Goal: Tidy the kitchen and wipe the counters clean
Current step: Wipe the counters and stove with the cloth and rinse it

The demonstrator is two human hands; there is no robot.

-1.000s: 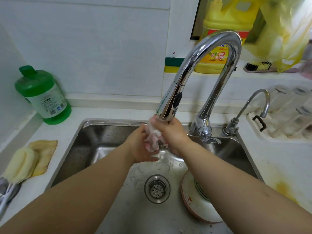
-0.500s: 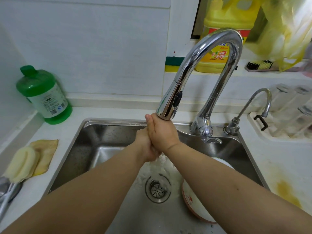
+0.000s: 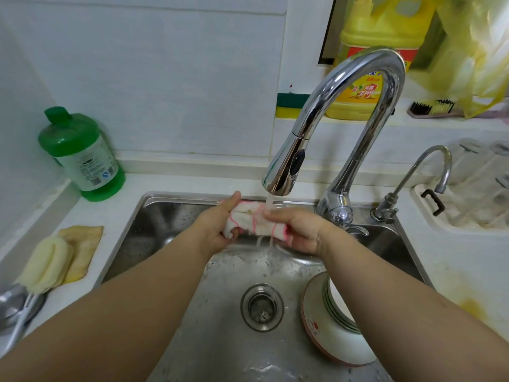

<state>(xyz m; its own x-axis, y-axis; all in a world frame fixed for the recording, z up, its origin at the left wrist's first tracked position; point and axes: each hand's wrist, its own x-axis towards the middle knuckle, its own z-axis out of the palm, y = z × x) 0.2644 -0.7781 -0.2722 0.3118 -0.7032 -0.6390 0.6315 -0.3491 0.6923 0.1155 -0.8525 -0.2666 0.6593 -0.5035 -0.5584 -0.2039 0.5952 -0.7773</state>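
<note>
Water runs from the chrome pull-down faucet (image 3: 330, 128) onto a white cloth with pink stitching (image 3: 254, 219), rolled into a short bundle and held level over the steel sink (image 3: 165, 221). Both hands have it: the left hand (image 3: 217, 227) curls its fingers round the bundle's left end with the thumb pointing up, and the right hand (image 3: 298, 230) wraps the right end, fingers lying over the top where the stream lands. Thin strands of water fall from the underside of the cloth into the basin. Down in the sink, right of the drain strainer (image 3: 262, 307), a stack of plates and bowls (image 3: 334, 323) leans under the right forearm. On the table left of the sink stands a green bottle (image 3: 82, 155) against the wall, and nearer lie a yellowish rag (image 3: 82, 246) and a pale sponge brush (image 3: 45, 264) resting partly on it. A smaller chrome tap (image 3: 424, 175) rises at the sink's right rear corner, beside a white drying tray (image 3: 468, 210). On the ledge behind sit a yellow detergent jug (image 3: 360, 86), a green-and-yellow sponge (image 3: 290, 104) and a scrub brush (image 3: 432, 108).
</note>
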